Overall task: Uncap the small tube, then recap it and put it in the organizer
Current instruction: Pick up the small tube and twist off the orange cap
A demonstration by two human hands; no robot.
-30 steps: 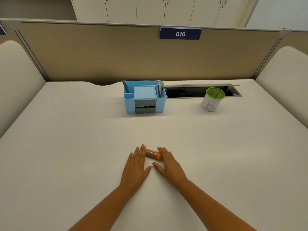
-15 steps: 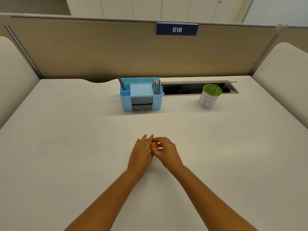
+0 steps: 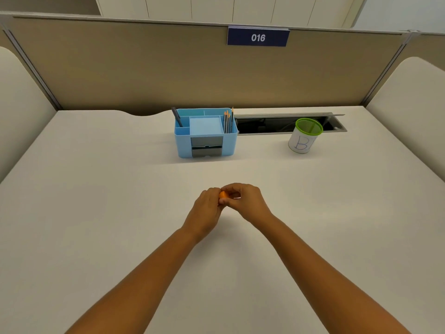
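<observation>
Your tabletop [image 3: 96,213] is a wide off-white surface, fenced at the far edge by a tan partition [image 3: 144,75] carrying a dark blue plate marked 016 [image 3: 258,37]. A long open cable trough [image 3: 277,124] is sunk into the tabletop along the back.

The light blue organizer [image 3: 206,145] stands at the back centre, its right end just beside the trough's left end. It is split into compartments: a dark pen [image 3: 177,116] leans in the left one, orange-tipped pencils [image 3: 228,121] stand upright in the narrow right one, and a pale blue block [image 3: 205,125] fills the middle. Right of it, well apart, a white cup [image 3: 302,141] with a green rim and a handwritten B stands in front of the trough.

Your two forearms reach in from the near edge and meet mid-tabletop, well short of the organizer. Your left hand [image 3: 208,208] is curled, fingers closed around the small tube [image 3: 224,195]. Your right hand [image 3: 245,201] is curled over from the other side, fingertips pinched at it. Only an orange end of the tube shows between your hands; the rest is hidden. You cannot tell whether the cap is on or off.
</observation>
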